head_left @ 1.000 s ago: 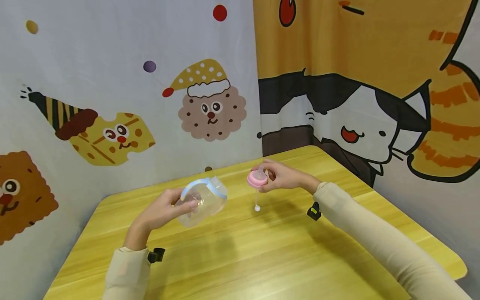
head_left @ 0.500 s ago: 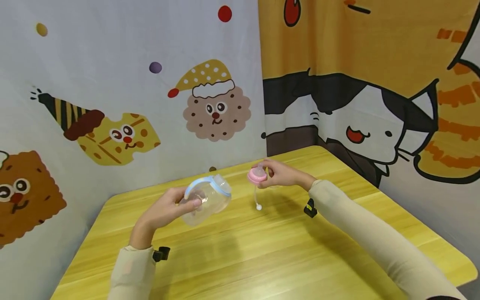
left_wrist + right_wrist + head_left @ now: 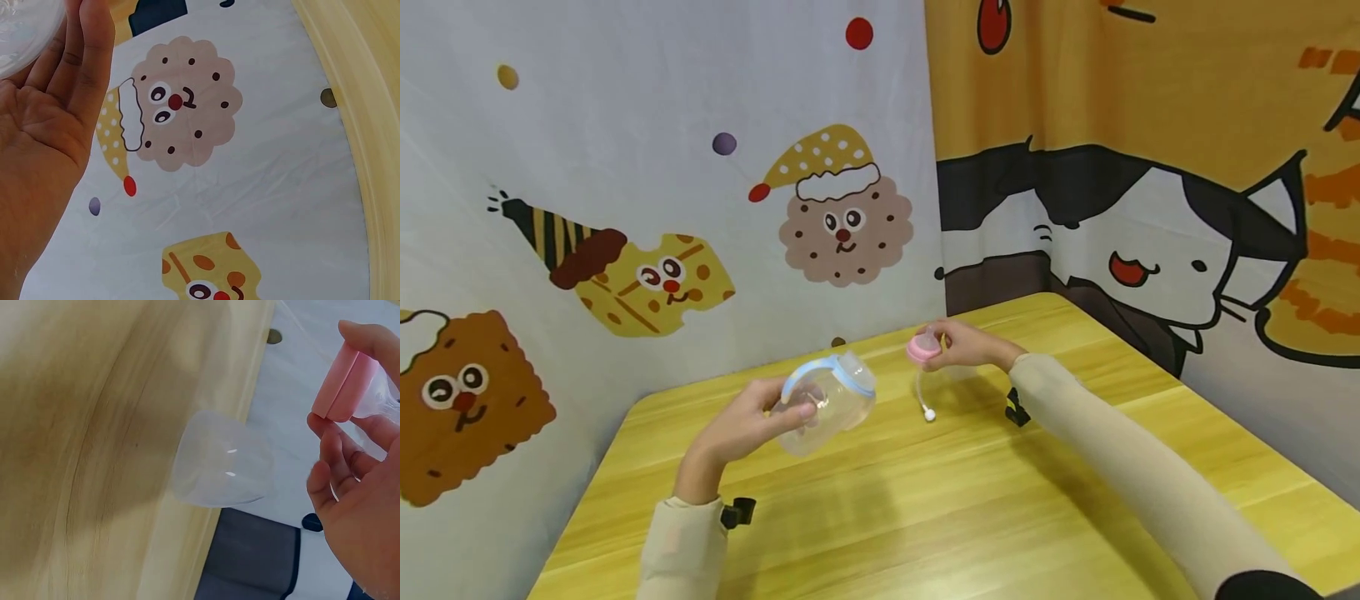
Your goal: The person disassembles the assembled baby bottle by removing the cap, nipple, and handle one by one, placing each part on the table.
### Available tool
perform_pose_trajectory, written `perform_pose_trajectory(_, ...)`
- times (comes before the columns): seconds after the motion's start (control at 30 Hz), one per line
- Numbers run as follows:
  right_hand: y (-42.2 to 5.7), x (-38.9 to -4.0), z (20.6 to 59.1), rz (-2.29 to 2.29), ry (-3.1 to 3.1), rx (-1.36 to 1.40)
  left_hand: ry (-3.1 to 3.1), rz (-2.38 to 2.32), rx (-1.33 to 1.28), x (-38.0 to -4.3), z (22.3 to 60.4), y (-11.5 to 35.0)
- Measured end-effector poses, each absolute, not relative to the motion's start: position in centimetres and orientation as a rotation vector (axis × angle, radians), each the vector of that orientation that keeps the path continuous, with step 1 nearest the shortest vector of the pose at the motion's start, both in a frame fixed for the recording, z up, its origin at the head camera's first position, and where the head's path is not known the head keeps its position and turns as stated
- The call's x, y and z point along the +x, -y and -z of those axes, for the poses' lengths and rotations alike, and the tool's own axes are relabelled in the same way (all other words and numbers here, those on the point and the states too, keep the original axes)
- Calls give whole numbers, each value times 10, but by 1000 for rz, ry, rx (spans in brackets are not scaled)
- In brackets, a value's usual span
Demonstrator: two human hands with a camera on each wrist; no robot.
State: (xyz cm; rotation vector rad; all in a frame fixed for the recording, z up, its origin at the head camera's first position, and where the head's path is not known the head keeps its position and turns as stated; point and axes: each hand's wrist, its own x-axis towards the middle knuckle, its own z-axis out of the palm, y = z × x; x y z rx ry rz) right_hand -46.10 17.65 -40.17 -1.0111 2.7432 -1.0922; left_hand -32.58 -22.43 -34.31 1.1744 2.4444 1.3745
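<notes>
In the head view, my left hand (image 3: 741,433) holds a clear baby bottle (image 3: 827,412) with a light-blue handle and neck band. The bottle is tilted, its uncovered mouth toward the upper right. My right hand (image 3: 970,346) pinches a pink bottle collar (image 3: 921,348) with a clear nipple, held above the table. A thin straw with a white weighted end (image 3: 929,415) hangs from it. Collar and bottle are apart. The right wrist view shows thumb and fingers on the rim of the pink collar. Only the edge of the bottle (image 3: 28,34) appears in the left wrist view.
A clear dome-shaped cap (image 3: 222,462) stands on the wooden table (image 3: 81,487) near its far edge, mostly hidden behind the right hand in the head view. A curtain with cartoon prints (image 3: 760,83) hangs behind the table.
The whole head view has drifted slightly, so things lie further right. The straw, at first hanging nearly straight, now slants to the right. Both hands keep their holds.
</notes>
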Motion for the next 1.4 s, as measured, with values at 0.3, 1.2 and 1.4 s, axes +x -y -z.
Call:
perform_pose_trajectory(0.3, -170, -486, 415, 904, -2873, -848, -2454, -1367, 1180, -324, 340, 225)
perform_pose_trajectory(1.2, -138, -503, 443, 442, -3066, -502, -2458, -1366, 1178, -321, 336, 223)
perform_pose_trajectory(1.4, -135, -501, 441, 486, -3054, -468, -2470, -1358, 1180, -322, 338, 223)
